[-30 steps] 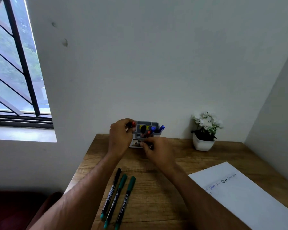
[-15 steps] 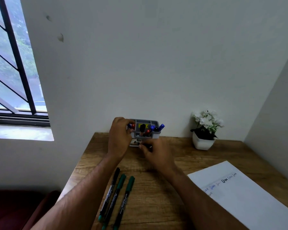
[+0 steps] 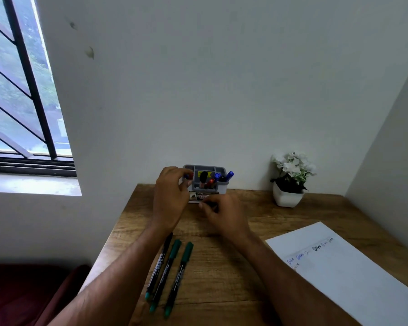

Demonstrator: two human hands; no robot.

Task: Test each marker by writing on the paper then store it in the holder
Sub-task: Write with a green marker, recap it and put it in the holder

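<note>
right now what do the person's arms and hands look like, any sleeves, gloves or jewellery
Both forearms are bare up to the frame's lower edge, with no sleeve in view. The left hand and the right hand wear no gloves, and no watch, bracelet or ring shows on the sides facing the head camera.

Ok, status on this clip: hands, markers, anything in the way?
Left hand grips holder side. Right hand curled below holder front, contents unclear. Three markers on desk, untested. Nothing blocking.
</note>
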